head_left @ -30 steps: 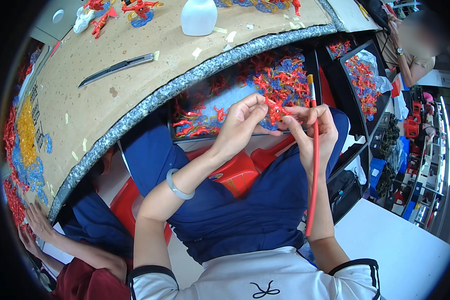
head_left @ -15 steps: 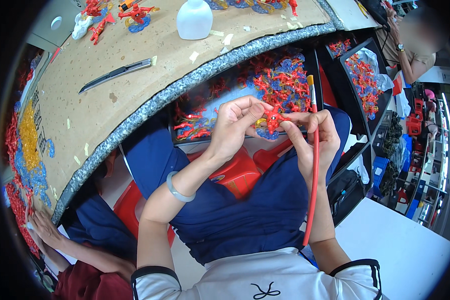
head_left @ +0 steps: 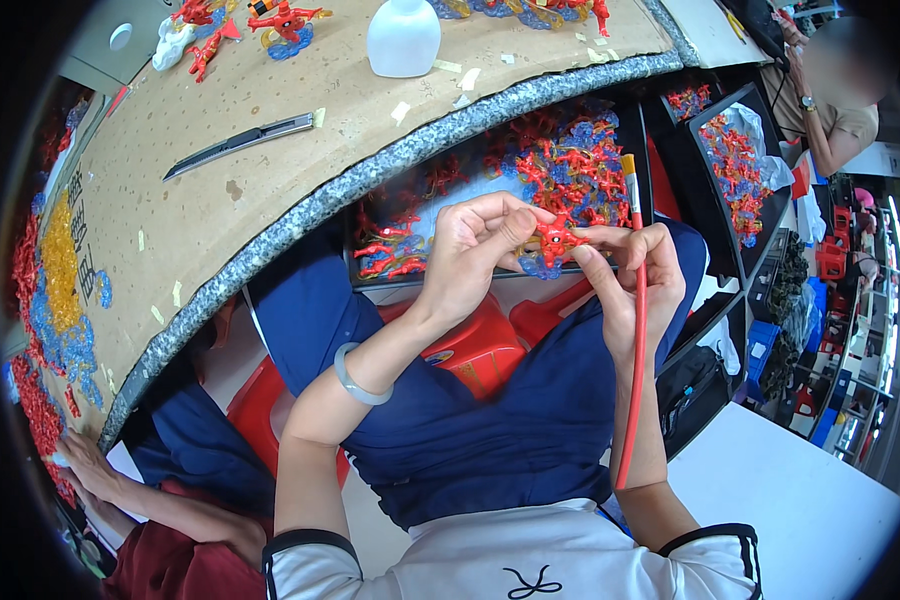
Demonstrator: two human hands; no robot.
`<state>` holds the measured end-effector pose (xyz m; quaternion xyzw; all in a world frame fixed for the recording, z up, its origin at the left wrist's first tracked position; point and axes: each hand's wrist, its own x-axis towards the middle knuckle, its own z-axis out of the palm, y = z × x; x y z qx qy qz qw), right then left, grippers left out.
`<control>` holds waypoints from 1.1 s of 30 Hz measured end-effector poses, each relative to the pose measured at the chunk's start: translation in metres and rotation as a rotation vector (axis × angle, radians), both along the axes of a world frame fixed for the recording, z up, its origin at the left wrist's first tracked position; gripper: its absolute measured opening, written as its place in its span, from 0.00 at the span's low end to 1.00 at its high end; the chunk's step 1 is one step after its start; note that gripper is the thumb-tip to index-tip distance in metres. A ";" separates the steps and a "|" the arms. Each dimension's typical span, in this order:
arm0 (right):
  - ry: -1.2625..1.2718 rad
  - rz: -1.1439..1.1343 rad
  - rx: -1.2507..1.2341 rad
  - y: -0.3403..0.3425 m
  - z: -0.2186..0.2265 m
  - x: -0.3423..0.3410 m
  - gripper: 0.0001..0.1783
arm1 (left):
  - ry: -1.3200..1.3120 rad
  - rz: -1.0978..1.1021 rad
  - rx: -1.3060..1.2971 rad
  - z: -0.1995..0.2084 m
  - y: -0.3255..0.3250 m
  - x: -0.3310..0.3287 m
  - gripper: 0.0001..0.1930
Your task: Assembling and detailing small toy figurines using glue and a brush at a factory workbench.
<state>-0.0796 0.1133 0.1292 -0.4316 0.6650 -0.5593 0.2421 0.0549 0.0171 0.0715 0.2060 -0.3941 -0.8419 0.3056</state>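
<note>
Between my two hands, above my lap, is a small red toy figure [head_left: 554, 238] with a blue translucent base at its underside. My left hand [head_left: 475, 245] pinches it from the left with thumb and forefinger. From the right, my right hand [head_left: 638, 275] grips the figure's other side with thumb and forefinger. A long red-handled paintbrush [head_left: 634, 370] also rests in my right hand, bristles up, its handle running down along my wrist. Just beyond my hands a dark tray [head_left: 370, 283] holds a heap of red, blue and yellow figures [head_left: 580, 165].
On the table [head_left: 300, 90] lie a utility knife [head_left: 240, 143] and a white bottle [head_left: 403, 40]. Piles of yellow parts [head_left: 62, 270] and red parts [head_left: 42, 410] line its left end, beside a co-worker's hands [head_left: 90, 465]. Another tray of figures [head_left: 735, 175] stands at right.
The figure stays between my fingers and appears slightly turned. The table and trays sit a little further right in the picture. The co-worker's hand at left has moved slightly down.
</note>
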 end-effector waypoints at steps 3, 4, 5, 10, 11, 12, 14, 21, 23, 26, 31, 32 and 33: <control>0.014 -0.004 -0.011 0.001 -0.004 -0.005 0.19 | -0.026 0.014 -0.051 0.001 0.001 0.000 0.11; 0.036 0.005 -0.036 0.000 -0.008 -0.007 0.20 | -0.010 0.007 -0.030 -0.003 0.001 0.000 0.10; 0.035 0.006 -0.035 0.000 -0.012 -0.008 0.20 | 0.006 0.000 -0.008 -0.005 0.001 -0.001 0.10; 0.002 0.005 -0.144 -0.003 -0.025 -0.012 0.20 | 0.055 -0.003 0.107 0.001 0.000 -0.002 0.16; 0.002 0.006 -0.145 -0.004 -0.026 -0.012 0.20 | 0.066 -0.007 0.104 0.003 -0.002 -0.002 0.20; -0.002 0.010 -0.156 -0.005 -0.027 -0.013 0.20 | 0.065 -0.007 0.103 0.002 -0.003 -0.001 0.20; -0.005 0.013 -0.169 -0.006 -0.027 -0.013 0.20 | 0.167 -0.028 0.060 0.000 -0.005 -0.001 0.25; -0.043 0.005 -0.184 -0.004 -0.026 -0.016 0.19 | 0.154 -0.012 -0.054 0.006 -0.004 -0.005 0.31; -0.056 0.005 -0.196 -0.003 -0.025 -0.016 0.19 | 0.176 -0.032 -0.079 0.007 -0.004 -0.004 0.32; -0.070 0.000 -0.201 -0.003 -0.024 -0.016 0.19 | 0.196 -0.023 -0.065 0.006 -0.003 -0.006 0.33; -0.047 -0.008 -0.170 -0.002 -0.019 -0.015 0.19 | 0.245 -0.054 0.014 0.005 -0.005 -0.005 0.30; -0.047 -0.008 -0.171 -0.002 -0.018 -0.014 0.19 | 0.251 -0.061 0.021 0.005 -0.005 -0.004 0.30; -0.054 0.001 -0.166 -0.003 -0.017 -0.013 0.19 | 0.250 -0.061 0.020 0.002 -0.006 -0.004 0.30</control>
